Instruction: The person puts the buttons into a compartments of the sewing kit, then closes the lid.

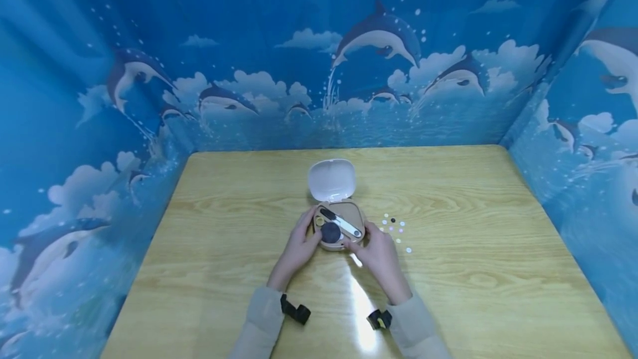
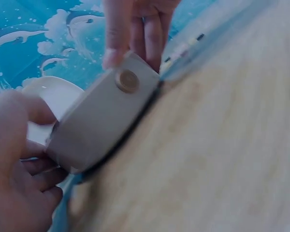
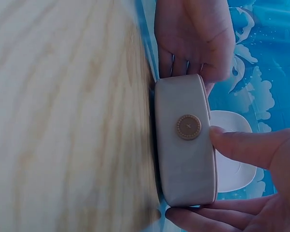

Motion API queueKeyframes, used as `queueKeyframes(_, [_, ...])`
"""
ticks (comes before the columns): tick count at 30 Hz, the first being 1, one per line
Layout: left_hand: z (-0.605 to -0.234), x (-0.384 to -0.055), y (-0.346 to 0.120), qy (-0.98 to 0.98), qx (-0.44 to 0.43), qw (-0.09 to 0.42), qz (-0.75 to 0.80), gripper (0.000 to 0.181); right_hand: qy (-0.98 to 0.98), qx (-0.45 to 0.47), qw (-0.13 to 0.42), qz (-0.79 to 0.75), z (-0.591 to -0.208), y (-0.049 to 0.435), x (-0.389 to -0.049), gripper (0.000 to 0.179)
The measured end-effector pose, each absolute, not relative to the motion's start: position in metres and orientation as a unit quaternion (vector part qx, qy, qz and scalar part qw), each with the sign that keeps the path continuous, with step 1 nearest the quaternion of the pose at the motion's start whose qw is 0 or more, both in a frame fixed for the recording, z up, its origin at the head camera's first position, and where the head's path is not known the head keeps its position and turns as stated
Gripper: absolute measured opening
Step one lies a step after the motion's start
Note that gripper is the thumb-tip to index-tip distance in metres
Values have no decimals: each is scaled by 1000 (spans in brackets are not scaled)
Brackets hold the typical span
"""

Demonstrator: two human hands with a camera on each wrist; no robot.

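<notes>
Both hands were on the same object, neither fully spread. Left hand (image 1: 299, 242) held the left end of a beige, rounded case (image 1: 354, 214), thumb up at the rim, fingers curled about the side. Right hand (image 1: 380, 249) gripped the right end, its thumb on the front upper edge, fingers bent around the end.

Case sat on the pale wood-grain surface (image 1: 473, 226), slightly left of midway between the side edges, its back turned to the far edge. Long axis ran side to side, roughly parallel to that edge. White, rounded lid (image 1: 332, 180) stood open on the far side.

Head view alone gave the contents: a slim white tool with a black end (image 1: 346, 224), slanting from far left to near right; a dark round disc (image 1: 330, 232) beside the left thumb; a small yellowish ring (image 1: 319, 220). Wrist views alone gave the front wall, with a round tan fastener (image 3: 188, 127) facing the near edge. Left wrist view blurred.

Small scattered discs, mostly pale, one black (image 1: 393, 220), lay just beyond the right hand, toward the right edge.
</notes>
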State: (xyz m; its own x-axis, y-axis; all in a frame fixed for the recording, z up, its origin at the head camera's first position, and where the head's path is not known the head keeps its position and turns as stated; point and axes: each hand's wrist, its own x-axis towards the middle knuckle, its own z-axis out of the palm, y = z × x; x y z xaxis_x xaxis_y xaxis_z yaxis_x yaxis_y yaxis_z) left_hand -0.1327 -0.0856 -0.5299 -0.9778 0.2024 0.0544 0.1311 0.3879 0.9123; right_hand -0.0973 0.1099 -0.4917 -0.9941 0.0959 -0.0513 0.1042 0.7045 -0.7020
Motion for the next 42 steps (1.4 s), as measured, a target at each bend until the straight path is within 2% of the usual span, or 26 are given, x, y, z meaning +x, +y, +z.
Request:
queueKeyframes(3, [-533, -130, -85, 841, 105, 22, 529, 69, 923, 57, 10, -381, -492, 110, -94, 77])
queueKeyframes(10, [-540, -124, -83, 865, 122, 13, 487, 108, 922, 52, -3, -383, -495, 110, -87, 75])
queueKeyframes(14, [-545, -124, -82, 861, 143, -1, 488, 118, 924, 48, -14, -380, -495, 110, -84, 72])
queueKeyframes(32, [-550, -122, -82, 863, 176, -20, 474, 125, 905, 35, -11, -424, -492, 121, -72, 68])
queueKeyframes(42, [-553, -124, -81, 865, 167, -10, 474, 125, 883, -7, -19, -469, -477, 141, -77, 55])
